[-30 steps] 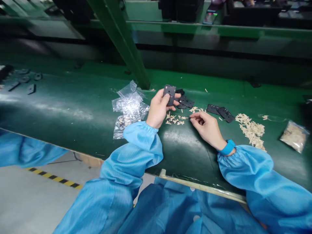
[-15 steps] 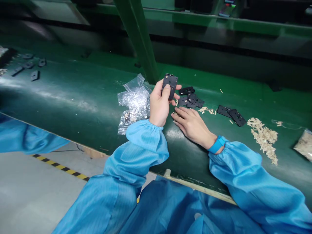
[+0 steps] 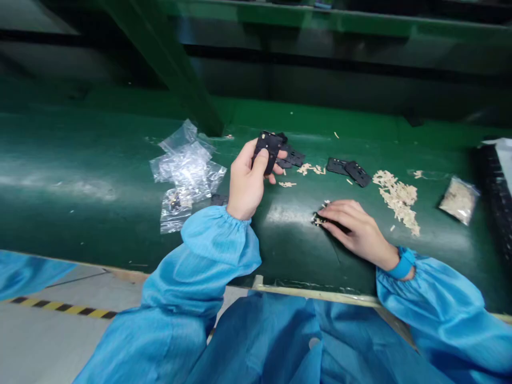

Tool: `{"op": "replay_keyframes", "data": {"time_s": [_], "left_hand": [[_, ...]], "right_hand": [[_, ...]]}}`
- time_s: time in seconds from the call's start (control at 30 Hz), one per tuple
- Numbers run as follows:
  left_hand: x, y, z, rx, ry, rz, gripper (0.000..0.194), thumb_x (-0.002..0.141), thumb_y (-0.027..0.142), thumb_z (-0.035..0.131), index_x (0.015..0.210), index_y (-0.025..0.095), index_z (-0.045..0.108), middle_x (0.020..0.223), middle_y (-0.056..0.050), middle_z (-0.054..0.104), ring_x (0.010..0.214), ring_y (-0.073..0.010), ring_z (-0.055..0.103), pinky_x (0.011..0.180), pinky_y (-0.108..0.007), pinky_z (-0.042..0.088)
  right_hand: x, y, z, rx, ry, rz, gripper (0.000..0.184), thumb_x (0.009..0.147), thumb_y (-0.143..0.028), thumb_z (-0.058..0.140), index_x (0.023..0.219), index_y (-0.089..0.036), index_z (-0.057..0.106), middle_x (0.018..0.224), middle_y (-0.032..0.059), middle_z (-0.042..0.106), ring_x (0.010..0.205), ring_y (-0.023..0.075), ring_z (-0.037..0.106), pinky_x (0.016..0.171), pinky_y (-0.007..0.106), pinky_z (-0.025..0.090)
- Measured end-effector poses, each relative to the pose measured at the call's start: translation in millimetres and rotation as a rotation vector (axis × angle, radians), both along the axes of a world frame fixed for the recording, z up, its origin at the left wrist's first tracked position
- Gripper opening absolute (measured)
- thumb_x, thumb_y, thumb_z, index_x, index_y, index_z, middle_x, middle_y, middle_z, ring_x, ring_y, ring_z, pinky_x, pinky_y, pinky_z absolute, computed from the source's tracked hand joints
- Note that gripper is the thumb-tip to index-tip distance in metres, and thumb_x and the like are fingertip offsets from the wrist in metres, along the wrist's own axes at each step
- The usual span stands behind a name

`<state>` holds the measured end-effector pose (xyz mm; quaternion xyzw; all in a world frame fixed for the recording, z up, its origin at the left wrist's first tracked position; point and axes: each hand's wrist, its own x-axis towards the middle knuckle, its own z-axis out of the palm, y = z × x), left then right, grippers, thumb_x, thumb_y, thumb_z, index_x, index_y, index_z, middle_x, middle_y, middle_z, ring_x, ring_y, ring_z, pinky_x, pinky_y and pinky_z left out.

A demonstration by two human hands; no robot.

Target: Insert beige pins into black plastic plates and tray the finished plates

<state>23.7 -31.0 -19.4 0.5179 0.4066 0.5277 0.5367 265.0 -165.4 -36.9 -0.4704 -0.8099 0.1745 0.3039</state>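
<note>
My left hand (image 3: 248, 173) grips a flat black plastic plate (image 3: 269, 146) with small light pieces on its face, the thumb pressed across its front. Behind it, more black plates (image 3: 295, 156) lie partly hidden by the held plate and my fingers. Lower and to the right, my right hand (image 3: 356, 226) is on the table with its fingertips drawn in over a small heap of tiny dark and light parts (image 3: 319, 218). What sits between those fingertips is too small and too covered to make out.
Clear plastic bags (image 3: 188, 165) lie left of my left hand. To the right are two black plates (image 3: 348, 169), a pile of small cream-coloured pieces (image 3: 398, 197) and a filled bag (image 3: 460, 200). A black tray (image 3: 494, 186) stands at the far right. A green post (image 3: 172, 69) rises behind the bags.
My right hand has moved right and nearer to me, from the cream pieces beside the plates to the small heap. My left hand still holds the plate. The view has shifted right.
</note>
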Motion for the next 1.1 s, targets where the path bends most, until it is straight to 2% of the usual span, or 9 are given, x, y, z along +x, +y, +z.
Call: {"op": "replay_keyframes", "data": {"time_s": [0.17, 0.3, 0.43, 0.57, 0.7, 0.8, 0.9, 1.0, 1.1], "left_hand": [[25.7, -16.4, 3.2, -0.09, 0.042, -0.176, 0.024, 0.098, 0.038, 0.058, 0.116, 0.022, 0.061, 0.104, -0.007, 0.078, 0.068, -0.012, 0.068, 0.052, -0.022, 0.051], [53.4, -16.1, 9.1, -0.209, 0.041, -0.306, 0.016, 0.097, 0.025, 0.055, 0.112, 0.021, 0.056, 0.102, -0.006, 0.078, 0.073, -0.0122, 0.07, 0.056, -0.021, 0.052], [70.5, -14.7, -0.3, -0.199, 0.094, -0.339, 0.011, 0.095, 0.02, 0.055, 0.105, 0.019, 0.057, 0.094, -0.004, 0.076, 0.071, -0.0105, 0.066, 0.055, -0.019, 0.049], [67.3, -23.0, -18.2, -0.065, 0.319, -0.395, 0.009, 0.094, 0.023, 0.061, 0.101, 0.019, 0.062, 0.097, -0.005, 0.077, 0.076, -0.0136, 0.068, 0.062, -0.024, 0.051], [58.1, -35.1, -19.0, 0.09, 0.617, -0.522, 0.016, 0.098, 0.022, 0.054, 0.109, 0.023, 0.065, 0.106, -0.002, 0.08, 0.084, -0.0178, 0.073, 0.076, -0.031, 0.053], [53.2, -42.4, -11.7, 0.071, 0.699, -0.664, 0.015, 0.097, 0.021, 0.053, 0.1, 0.025, 0.067, 0.099, 0.001, 0.081, 0.083, -0.0184, 0.074, 0.076, -0.031, 0.053], [52.3, -43.3, -7.2, -0.082, 0.579, -0.757, 0.011, 0.094, 0.02, 0.056, 0.098, 0.021, 0.066, 0.096, -0.003, 0.081, 0.072, -0.0153, 0.071, 0.064, -0.027, 0.051], [59.6, -34.6, -7.6, -0.237, 0.36, -0.694, 0.015, 0.094, 0.022, 0.056, 0.106, 0.016, 0.063, 0.093, -0.007, 0.079, 0.063, -0.012, 0.065, 0.049, -0.023, 0.044], [74.4, -20.8, -13.4, -0.162, 0.299, -0.466, 0.02, 0.091, 0.024, 0.063, 0.109, 0.016, 0.065, 0.092, -0.006, 0.077, 0.067, -0.0118, 0.063, 0.053, -0.023, 0.043]], "right_hand": [[7.9, 10.1, 4.0, -0.136, 0.278, -0.193, 0.028, 0.097, -0.026, 0.069, 0.125, -0.025, 0.072, 0.106, 0.0066, 0.078, 0.1, 0.023, 0.071, 0.092, 0.04, 0.057], [17.9, 17.1, 4.3, -0.131, 0.267, -0.326, 0.011, 0.097, -0.028, 0.069, 0.101, -0.023, 0.078, 0.096, 0.0058, 0.078, 0.09, 0.0223, 0.071, 0.084, 0.039, 0.056], [23.6, 17.2, 8.3, -0.213, 0.266, -0.325, 0.014, 0.097, -0.029, 0.068, 0.1, -0.022, 0.079, 0.098, 0.0062, 0.079, 0.09, 0.0222, 0.072, 0.083, 0.038, 0.056], [24.0, 15.8, 13.6, -0.394, 0.508, -0.38, 0.019, 0.095, -0.034, 0.069, 0.106, -0.021, 0.079, 0.091, 0.0055, 0.079, 0.082, 0.0202, 0.074, 0.078, 0.036, 0.059], [25.8, 18.6, 13.3, -0.51, 0.742, -0.426, 0.024, 0.086, -0.035, 0.08, 0.104, -0.02, 0.079, 0.086, 0.005, 0.079, 0.078, 0.0182, 0.074, 0.079, 0.035, 0.062], [27.3, 20.2, 10.0, -0.521, 0.858, -0.474, 0.023, 0.081, -0.034, 0.085, 0.099, -0.02, 0.08, 0.086, 0.0046, 0.079, 0.075, 0.0169, 0.073, 0.076, 0.034, 0.062], [26.8, 21.1, 6.2, -0.535, 0.915, -0.497, 0.023, 0.079, -0.034, 0.086, 0.095, -0.019, 0.079, 0.085, 0.0045, 0.078, 0.073, 0.0162, 0.073, 0.074, 0.033, 0.063], [24.6, 26.7, 2.6, -0.568, 0.946, -0.487, 0.024, 0.078, -0.035, 0.086, 0.095, -0.019, 0.078, 0.082, 0.004, 0.078, 0.073, 0.0164, 0.074, 0.075, 0.033, 0.063], [21.4, 40.1, -0.7, -0.561, 0.961, -0.482, 0.027, 0.077, -0.038, 0.086, 0.094, -0.019, 0.076, 0.081, 0.0042, 0.077, 0.074, 0.0169, 0.074, 0.076, 0.034, 0.063]]}}
